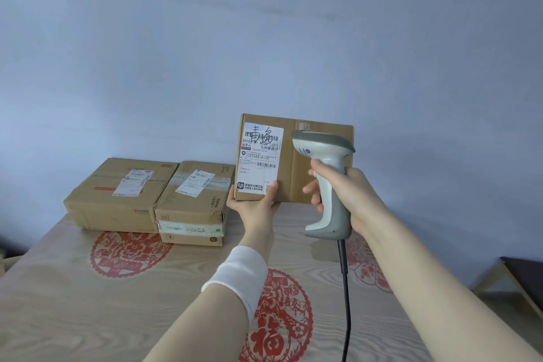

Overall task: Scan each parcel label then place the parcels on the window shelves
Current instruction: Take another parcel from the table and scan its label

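1. Small cardboard parcel (318, 169): held upright above the far part of the table, broad face to the viewer. Whether its bottom edge touches the tabletop cannot be told.
2. Shipping label (260, 153): white, stuck on the left half of that face, with printed barcodes and handwritten black characters across the top.
3. Left hand (253, 204): at 7 o'clock of the parcel, clamped on its lower left corner, thumb pressed over the label's bottom edge, the other fingers hidden behind the box. White wristband (238, 272) on the forearm.
4. Barcode scanner (330, 185): grey and white, pistol-shaped, its head overlapping the parcel's right half, just at 3 o'clock of the label.
5. Right hand (351, 195): wrapped tight round the scanner's handle, forefinger curled at the front of the grip.
6. Black cable (345, 288): runs from the scanner's base straight toward 6 o'clock.
7. Large carton (116, 200): on the table at 9 o'clock of the held parcel, white label on top.
8. Taped carton (195, 197): touching the large carton's right side, label on top; it appears to sit on 1 lower box, though that is not certain.
9. Table (73, 311): pale wood grain, bearing red paper-cut decals (277, 320).
10. Wall (264, 38): plain bluish, at 12 o'clock.
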